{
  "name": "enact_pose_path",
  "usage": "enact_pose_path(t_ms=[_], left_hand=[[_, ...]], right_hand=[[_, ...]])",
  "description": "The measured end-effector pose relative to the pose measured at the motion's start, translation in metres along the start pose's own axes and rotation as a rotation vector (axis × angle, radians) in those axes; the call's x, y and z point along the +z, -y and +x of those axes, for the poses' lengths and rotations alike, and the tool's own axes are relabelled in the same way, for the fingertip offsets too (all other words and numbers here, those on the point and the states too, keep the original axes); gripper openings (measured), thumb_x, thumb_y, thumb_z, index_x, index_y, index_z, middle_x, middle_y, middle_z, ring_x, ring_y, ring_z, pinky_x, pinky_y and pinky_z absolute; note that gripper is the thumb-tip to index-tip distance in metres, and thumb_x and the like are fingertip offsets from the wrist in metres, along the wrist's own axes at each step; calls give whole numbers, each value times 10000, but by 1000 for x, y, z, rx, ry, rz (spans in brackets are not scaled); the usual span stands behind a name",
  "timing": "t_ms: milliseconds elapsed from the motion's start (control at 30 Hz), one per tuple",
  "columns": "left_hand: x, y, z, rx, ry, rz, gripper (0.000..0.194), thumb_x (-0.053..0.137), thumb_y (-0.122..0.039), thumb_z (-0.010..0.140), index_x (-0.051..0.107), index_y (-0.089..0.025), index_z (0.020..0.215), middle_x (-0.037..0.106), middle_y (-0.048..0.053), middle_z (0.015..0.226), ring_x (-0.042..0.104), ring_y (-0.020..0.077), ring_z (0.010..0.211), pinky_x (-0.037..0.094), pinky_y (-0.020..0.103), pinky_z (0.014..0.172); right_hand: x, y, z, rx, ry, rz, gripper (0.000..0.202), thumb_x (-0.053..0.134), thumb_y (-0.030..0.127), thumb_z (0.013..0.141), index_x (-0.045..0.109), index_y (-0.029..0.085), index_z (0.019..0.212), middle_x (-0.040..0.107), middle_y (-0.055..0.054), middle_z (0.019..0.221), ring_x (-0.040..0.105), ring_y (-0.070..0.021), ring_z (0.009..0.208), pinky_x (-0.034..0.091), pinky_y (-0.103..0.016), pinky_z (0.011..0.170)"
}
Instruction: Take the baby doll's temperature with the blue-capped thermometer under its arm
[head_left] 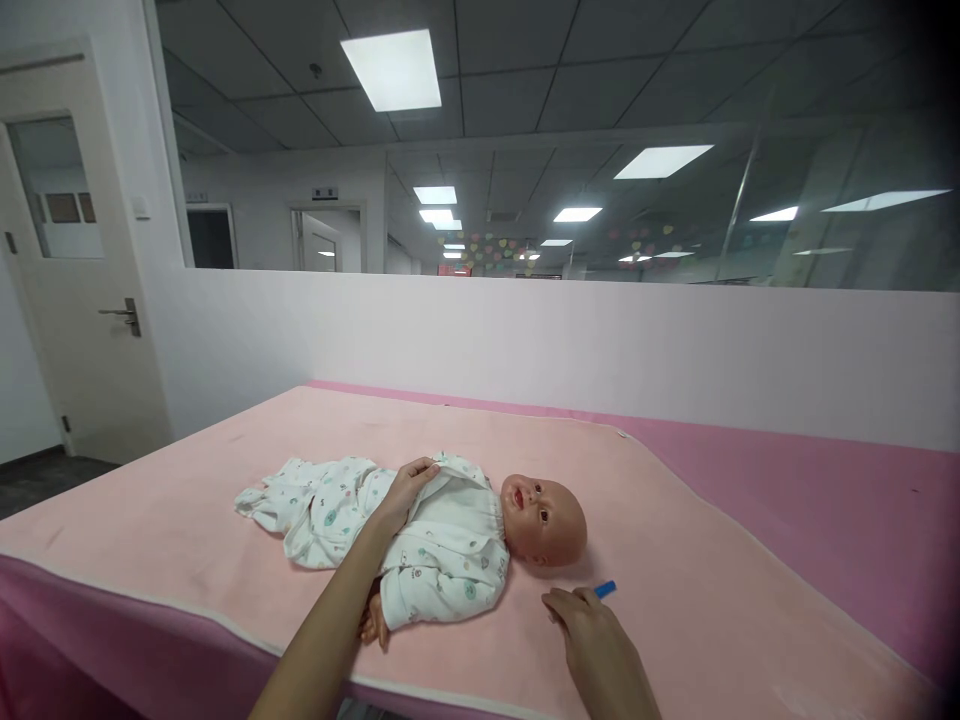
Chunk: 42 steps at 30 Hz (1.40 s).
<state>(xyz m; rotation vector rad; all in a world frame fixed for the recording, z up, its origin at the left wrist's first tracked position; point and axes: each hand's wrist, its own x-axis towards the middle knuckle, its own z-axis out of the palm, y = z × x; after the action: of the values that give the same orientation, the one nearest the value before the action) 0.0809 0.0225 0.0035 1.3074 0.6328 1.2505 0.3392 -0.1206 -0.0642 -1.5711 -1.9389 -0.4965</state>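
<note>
A baby doll lies on its back on the pink mat, its head towards the right. It wears a white printed shirt and matching trousers. My left hand reaches across the doll's body, its fingers closed on the edge of the shirt front, where the cloth is raised a little. Below the doll's head, my right hand is closed round a small slim object with a blue end. Most of that object is hidden by my fingers. One doll hand pokes out of the near sleeve.
The pale pink mat covers a table, with darker pink cloth along its back and right. Behind stands a white low wall topped by a window. A closed door is at the left.
</note>
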Motion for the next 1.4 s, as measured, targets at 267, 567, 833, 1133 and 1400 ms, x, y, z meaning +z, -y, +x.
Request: enact_pose_path(t_ms=[267, 567, 833, 1133, 1400], left_hand=[[1, -1, 1, -16, -12, -39, 287, 674, -409, 643, 562, -148, 689, 555, -14, 654, 503, 108, 632, 372, 205, 607], [3, -4, -1, -25, 1, -76, 260, 685, -366, 648, 583, -139, 724, 580, 0, 692, 522, 114, 668, 383, 216, 647], [3, -2, 1, -6, 23, -99, 230, 680, -339, 660, 568, -139, 680, 547, -9, 647, 489, 98, 635, 365, 206, 632], [5, -6, 0, 20, 27, -47, 249, 667, -360, 668, 564, -133, 657, 534, -20, 625, 473, 90, 626, 357, 201, 626], [6, -1, 3, 71, 23, 166, 321, 663, -437, 646, 602, -123, 675, 587, 8, 645, 523, 110, 638, 392, 217, 631]], right_hand=[[-21, 24, 29, -139, -161, 53, 271, 386, 112, 779, 621, 221, 699, 615, -30, 651, 558, -152, 565, 376, -250, 484], [-63, 107, 136, -97, -626, 457, 200, 468, 194, 845, 549, 202, 1028, 630, -37, 855, 598, -131, 732, 495, -253, 650], [33, 103, 155, -133, -460, 272, 187, 399, 136, 867, 556, 170, 961, 636, -51, 849, 589, -166, 781, 457, -279, 673], [54, 100, 139, 75, -339, 322, 143, 438, 130, 832, 501, 171, 709, 566, -17, 695, 525, -141, 662, 372, -238, 601], [50, 97, 139, 176, -206, 351, 166, 434, 92, 796, 556, 167, 711, 592, -30, 735, 528, -160, 715, 367, -254, 651]])
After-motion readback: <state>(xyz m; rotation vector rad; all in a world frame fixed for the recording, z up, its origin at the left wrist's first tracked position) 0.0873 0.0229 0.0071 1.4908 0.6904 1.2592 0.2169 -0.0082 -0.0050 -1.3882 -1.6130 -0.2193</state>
